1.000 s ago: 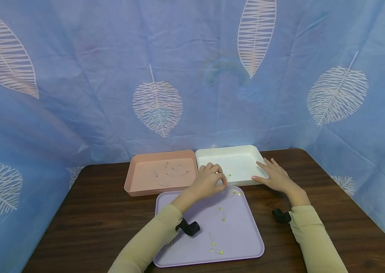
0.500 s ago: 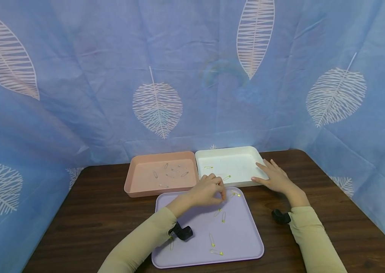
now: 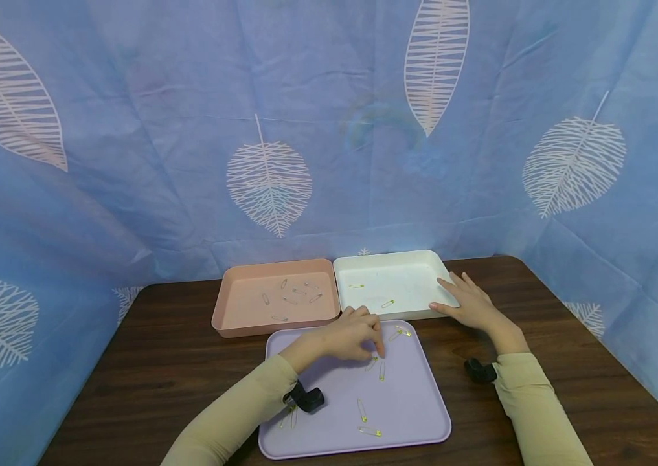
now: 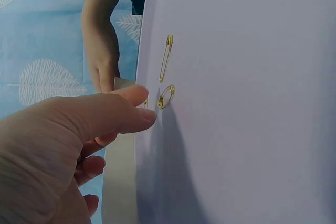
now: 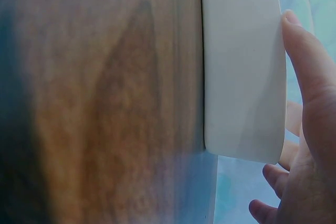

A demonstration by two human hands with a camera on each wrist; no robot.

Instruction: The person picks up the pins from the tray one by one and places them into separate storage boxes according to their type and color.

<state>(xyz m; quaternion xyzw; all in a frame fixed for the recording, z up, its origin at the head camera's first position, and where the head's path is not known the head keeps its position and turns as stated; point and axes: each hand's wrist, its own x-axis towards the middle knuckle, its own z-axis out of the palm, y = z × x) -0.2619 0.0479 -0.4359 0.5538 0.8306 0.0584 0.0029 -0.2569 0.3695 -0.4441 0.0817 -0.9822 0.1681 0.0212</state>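
Note:
My left hand (image 3: 353, 335) hovers over the lilac tray (image 3: 410, 401), thumb and forefinger lowered toward a gold safety pin (image 3: 372, 364). In the left wrist view a small gap separates these fingertips, and a safety pin (image 4: 166, 97) lies just beyond them; I see nothing held. More gold safety pins lie about the tray, one (image 3: 382, 371) beside the hand and a pair (image 3: 400, 332) at the far right corner. My right hand (image 3: 471, 304) rests at the right end of the white tray (image 3: 399, 259), its thumb on the rim and its fingers spread outside.
A pink tray (image 3: 236, 329) with several silver safety pins (image 3: 298, 291) stands left of the white one. Two gold safety pins (image 3: 387, 303) lie in the white tray. All stand on a dark wooden table (image 3: 148, 375), backed by a blue leaf-patterned cloth (image 3: 335, 162).
My left hand has come back from the white tray's near edge to the lilac tray, uncovering a gold safety pin in the white tray. The right hand stays in place.

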